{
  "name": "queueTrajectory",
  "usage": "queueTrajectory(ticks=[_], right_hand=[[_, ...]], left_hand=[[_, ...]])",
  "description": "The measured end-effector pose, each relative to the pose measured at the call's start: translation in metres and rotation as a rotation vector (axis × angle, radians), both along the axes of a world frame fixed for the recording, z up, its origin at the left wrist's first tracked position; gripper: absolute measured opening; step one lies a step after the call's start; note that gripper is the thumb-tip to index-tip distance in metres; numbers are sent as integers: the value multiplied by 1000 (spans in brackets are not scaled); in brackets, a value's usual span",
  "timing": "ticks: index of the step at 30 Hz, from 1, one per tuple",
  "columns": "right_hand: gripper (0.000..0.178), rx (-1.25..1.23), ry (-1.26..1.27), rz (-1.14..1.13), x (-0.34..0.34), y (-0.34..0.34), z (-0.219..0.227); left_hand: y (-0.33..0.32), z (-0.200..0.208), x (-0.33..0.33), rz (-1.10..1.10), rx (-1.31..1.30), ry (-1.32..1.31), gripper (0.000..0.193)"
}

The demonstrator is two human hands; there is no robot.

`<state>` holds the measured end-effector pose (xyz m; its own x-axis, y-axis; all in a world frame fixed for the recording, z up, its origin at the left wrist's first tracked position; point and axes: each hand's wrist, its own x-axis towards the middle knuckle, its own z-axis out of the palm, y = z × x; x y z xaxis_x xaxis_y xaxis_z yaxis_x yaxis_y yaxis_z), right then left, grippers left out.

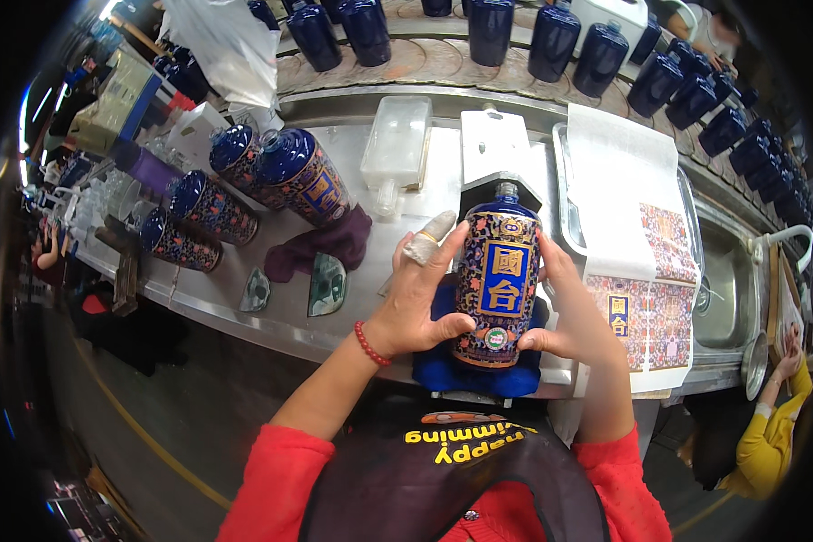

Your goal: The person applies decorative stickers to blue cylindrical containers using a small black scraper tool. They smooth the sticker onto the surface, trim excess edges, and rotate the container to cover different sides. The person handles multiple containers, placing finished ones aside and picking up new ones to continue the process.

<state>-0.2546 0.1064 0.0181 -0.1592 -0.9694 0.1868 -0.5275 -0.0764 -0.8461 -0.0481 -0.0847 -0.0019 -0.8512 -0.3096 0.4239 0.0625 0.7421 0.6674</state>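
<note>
A dark blue bottle (499, 289) with a colourful floral wrap and gold-framed blue panels lies tilted in front of me, its neck pointing away. My left hand (415, 303) is closed on its left side, thumb on the lower front. One left finger wears a whitish wrapping (431, 238). From the other side, my right hand (576, 303) grips the bottle, thumb near its base. Beneath the bottle is a blue cloth pad (434, 366). Just beyond the bottle's neck stands a white-topped metal support (495, 144). Printed floral sheets (641, 316) lie to the right, partly covered by white paper (619, 172).
Several decorated bottles (303, 181) stand at left beside a purple cloth (339, 242) and dark green pieces (327, 285). A clear rectangular bottle (397, 144) lies behind. Plain blue bottles (490, 32) line the far conveyor (425, 68). At right are a sink (727, 307) and a person in yellow (772, 443).
</note>
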Motion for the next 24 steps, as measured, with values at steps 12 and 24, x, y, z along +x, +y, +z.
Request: queueTrajectory(ticks=[12,24], right_hand=[[139,131,-124,-79,6,2,1],[143,199,-165,-130,8,4,4]], left_hand=[[-6,-10,-6,-68,75,-37,118],[-9,-17,-10,-101,107,-43,123]])
